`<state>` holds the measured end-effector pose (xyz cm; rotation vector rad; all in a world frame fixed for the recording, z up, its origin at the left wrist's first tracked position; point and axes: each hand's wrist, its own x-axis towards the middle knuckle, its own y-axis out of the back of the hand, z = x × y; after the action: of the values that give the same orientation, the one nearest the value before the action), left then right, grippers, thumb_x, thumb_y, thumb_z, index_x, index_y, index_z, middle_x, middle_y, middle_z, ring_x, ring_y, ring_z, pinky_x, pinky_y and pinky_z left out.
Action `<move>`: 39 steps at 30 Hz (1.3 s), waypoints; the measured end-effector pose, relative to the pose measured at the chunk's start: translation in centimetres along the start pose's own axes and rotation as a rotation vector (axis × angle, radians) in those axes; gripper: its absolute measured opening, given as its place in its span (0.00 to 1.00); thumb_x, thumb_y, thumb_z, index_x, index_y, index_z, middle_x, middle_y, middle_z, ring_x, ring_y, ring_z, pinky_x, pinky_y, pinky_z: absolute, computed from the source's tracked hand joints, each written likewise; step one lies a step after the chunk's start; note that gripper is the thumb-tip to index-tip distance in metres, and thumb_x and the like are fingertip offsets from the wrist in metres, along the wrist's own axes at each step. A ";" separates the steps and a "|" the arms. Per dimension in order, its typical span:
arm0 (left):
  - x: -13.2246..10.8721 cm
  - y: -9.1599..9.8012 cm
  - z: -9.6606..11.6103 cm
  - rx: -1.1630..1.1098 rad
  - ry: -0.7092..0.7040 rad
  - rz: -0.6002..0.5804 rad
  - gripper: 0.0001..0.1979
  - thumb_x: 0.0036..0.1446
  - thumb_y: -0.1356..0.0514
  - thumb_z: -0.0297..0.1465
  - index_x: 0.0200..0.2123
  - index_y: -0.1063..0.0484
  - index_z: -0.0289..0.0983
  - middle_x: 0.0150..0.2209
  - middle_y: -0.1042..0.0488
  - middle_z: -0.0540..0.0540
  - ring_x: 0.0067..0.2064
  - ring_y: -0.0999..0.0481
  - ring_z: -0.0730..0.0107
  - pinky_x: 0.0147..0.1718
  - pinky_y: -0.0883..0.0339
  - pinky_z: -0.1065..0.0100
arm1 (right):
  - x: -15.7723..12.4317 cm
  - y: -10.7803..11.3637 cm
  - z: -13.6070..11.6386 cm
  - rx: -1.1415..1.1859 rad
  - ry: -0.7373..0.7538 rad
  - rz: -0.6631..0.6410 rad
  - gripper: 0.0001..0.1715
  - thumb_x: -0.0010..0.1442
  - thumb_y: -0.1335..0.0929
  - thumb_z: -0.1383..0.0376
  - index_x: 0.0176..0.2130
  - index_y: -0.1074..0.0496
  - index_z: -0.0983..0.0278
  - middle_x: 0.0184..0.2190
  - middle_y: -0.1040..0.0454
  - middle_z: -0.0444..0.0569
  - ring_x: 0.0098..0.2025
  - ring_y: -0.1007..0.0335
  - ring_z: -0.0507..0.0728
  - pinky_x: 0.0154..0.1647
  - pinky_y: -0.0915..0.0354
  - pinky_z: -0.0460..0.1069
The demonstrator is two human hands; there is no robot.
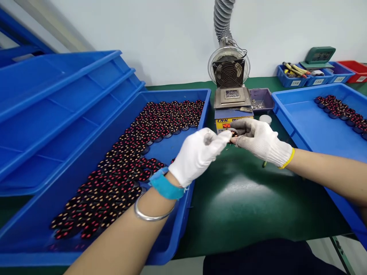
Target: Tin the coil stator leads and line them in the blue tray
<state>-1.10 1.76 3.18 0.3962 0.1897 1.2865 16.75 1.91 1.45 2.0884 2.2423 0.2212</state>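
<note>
In front of the solder pot with a red digital display, my hands meet in white gloves. My right hand is closed round the edge of a small round black part with copper-coloured spots, holding it between thumb and fingers. My left hand comes from the left with its fingertips pinched together at the part's near edge. What lies between those left fingertips is hidden. The part is largely covered by the gloves.
A blue tray at left holds many similar parts; stacked blue trays stand beyond. Another blue tray is at right. Behind the pot are a fan and grey hose. A purple bin and white lid stand nearby.
</note>
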 end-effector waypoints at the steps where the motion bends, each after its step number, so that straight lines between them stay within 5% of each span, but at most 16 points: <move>1: 0.0 -0.5 -0.2 0.025 -0.005 -0.008 0.19 0.58 0.42 0.45 0.25 0.34 0.36 0.19 0.30 0.51 0.19 0.31 0.76 0.18 0.40 0.74 | -0.1 0.0 0.1 -0.020 0.014 -0.005 0.26 0.50 0.28 0.70 0.50 0.30 0.69 0.46 0.23 0.53 0.43 0.24 0.55 0.47 0.26 0.50; 8: -0.7 -1.6 0.2 0.001 -0.040 -0.032 0.12 0.61 0.46 0.38 0.29 0.33 0.38 0.21 0.31 0.53 0.19 0.33 0.76 0.20 0.38 0.73 | 2.1 2.0 0.7 -0.182 0.213 0.085 0.26 0.51 0.29 0.69 0.50 0.30 0.67 0.46 0.23 0.51 0.45 0.25 0.55 0.46 0.26 0.50; 13: -0.2 -2.1 -1.0 0.444 -0.088 -0.299 0.18 0.59 0.47 0.46 0.27 0.31 0.38 0.24 0.26 0.49 0.27 0.28 0.68 0.28 0.38 0.67 | 7.8 5.5 -1.4 -0.721 0.378 0.263 0.25 0.54 0.31 0.63 0.52 0.30 0.62 0.46 0.23 0.47 0.47 0.27 0.58 0.51 0.29 0.55; 18: 0.3 -2.7 -3.0 0.666 0.003 -0.556 0.20 0.56 0.46 0.49 0.30 0.26 0.39 0.31 0.22 0.45 0.32 0.24 0.60 0.31 0.38 0.65 | 13.1 6.4 -4.3 -1.158 0.337 0.286 0.21 0.58 0.35 0.56 0.50 0.29 0.58 0.49 0.26 0.50 0.52 0.31 0.67 0.51 0.33 0.64; 22: 0.4 -2.5 -3.7 0.621 0.022 -0.558 0.22 0.54 0.45 0.50 0.33 0.24 0.38 0.32 0.21 0.43 0.33 0.24 0.59 0.32 0.38 0.65 | 15.8 5.7 -5.0 -1.401 0.284 0.189 0.24 0.59 0.35 0.58 0.54 0.33 0.61 0.52 0.31 0.53 0.54 0.34 0.69 0.51 0.35 0.65; 39: 0.6 -2.6 -4.1 0.685 0.015 -0.608 0.23 0.54 0.49 0.51 0.35 0.25 0.40 0.33 0.22 0.43 0.34 0.24 0.59 0.32 0.36 0.64 | 16.2 3.7 -4.5 -1.587 0.269 0.078 0.24 0.57 0.36 0.65 0.54 0.32 0.64 0.50 0.29 0.60 0.48 0.30 0.71 0.42 0.33 0.64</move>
<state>-0.05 2.47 -1.57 0.8364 0.7147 0.5935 18.50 18.01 7.17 1.1609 1.0908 1.6346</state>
